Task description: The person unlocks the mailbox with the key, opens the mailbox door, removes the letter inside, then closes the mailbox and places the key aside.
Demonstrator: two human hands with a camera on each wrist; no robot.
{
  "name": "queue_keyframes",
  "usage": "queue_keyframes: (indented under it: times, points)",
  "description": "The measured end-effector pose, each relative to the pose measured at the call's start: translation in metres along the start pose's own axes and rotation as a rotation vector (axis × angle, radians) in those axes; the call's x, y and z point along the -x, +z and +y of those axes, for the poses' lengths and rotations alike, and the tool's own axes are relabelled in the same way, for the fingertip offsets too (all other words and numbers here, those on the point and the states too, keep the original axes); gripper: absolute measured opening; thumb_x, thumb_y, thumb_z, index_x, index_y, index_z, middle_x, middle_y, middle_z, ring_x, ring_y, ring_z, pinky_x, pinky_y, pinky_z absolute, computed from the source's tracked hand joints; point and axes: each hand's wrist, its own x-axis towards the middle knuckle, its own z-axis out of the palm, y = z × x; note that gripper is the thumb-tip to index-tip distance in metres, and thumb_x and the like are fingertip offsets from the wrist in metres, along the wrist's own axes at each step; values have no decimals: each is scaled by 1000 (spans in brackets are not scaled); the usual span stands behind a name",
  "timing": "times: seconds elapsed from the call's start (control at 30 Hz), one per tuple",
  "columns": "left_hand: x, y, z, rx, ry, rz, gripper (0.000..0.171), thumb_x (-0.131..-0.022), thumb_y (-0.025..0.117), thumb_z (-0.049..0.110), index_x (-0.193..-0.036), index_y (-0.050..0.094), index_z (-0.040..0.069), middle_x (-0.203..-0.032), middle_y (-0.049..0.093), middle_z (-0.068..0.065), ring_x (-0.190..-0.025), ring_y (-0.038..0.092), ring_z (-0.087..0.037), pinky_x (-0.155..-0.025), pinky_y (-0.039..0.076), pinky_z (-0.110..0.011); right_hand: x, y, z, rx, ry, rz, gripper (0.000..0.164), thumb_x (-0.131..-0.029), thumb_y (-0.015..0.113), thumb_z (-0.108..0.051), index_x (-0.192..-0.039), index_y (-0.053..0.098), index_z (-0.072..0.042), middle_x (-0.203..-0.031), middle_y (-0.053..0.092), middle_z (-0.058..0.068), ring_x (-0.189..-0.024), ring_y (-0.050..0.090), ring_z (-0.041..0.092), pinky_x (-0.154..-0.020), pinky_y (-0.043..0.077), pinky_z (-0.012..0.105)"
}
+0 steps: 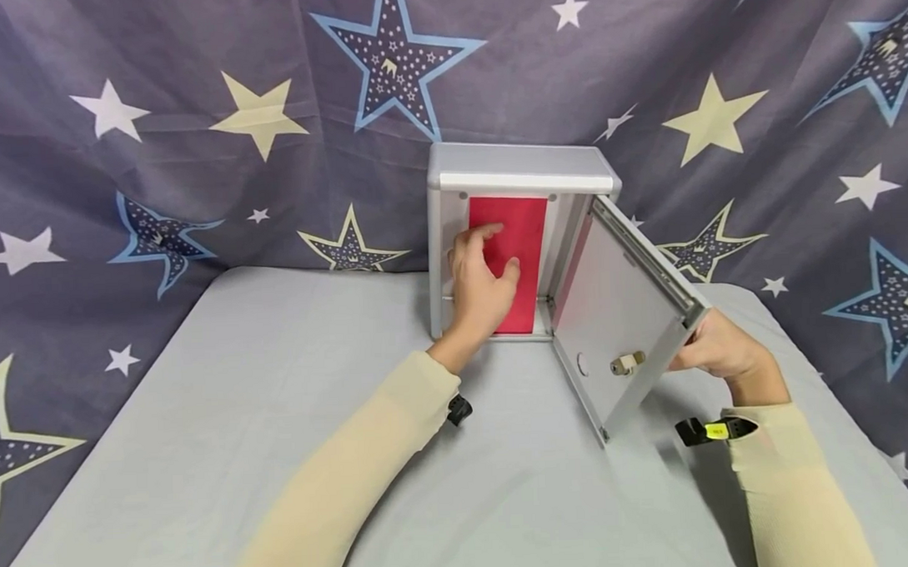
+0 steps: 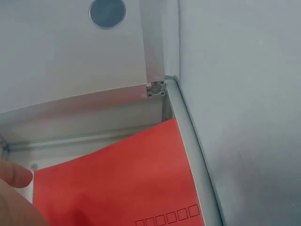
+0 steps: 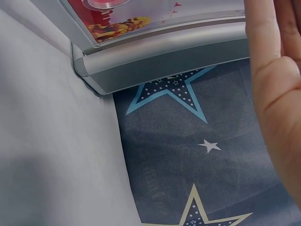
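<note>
A red envelope stands upright inside a silver metal mailbox whose door is swung out to the right. My left hand is in front of the box opening, thumb and fingers curved apart with nothing between them. In the left wrist view, its fingers are right at a corner of the envelope, which has a row of small printed squares. My right hand is at the outer side of the door, near its free edge; the door hides its fingertips in the head view.
A lock sticks out from the door's inner face. Grey cloth covers the table, and a star-patterned curtain hangs behind the box. Printed pictures show on the door's outer face.
</note>
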Motion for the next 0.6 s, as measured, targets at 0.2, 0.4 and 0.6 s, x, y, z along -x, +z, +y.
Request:
queue_keyframes:
  times: [0.2,0.4,0.6]
  points:
    - [-2,12,-4,-47,-51,85,57,-86,74,3,-138,54,13,-141,48,-7,-131,43,-24,-106,42,-36,1,-1,2,-7,-12,-2,83,-64,57,34,-141,53,4,-118,70,13,-96,68,18,-74,60,33]
    - [0,18,-9,-98,-85,130,66,-85,75,5,-144,49,15,-150,40,-9,-138,37,-26,-113,37,-41,1,1,-1,-15,8,9,83,-65,58,34,-141,55,-1,-116,70,9,-94,68,16,-73,61,31]
    - [1,21,-18,-133,-117,154,68,-85,74,5,-146,45,15,-152,39,-8,-141,35,-25,-116,33,-43,1,3,-3,-14,82,27,76,-70,62,29,-135,62,-10,-112,71,3,-92,67,13,-73,60,29]
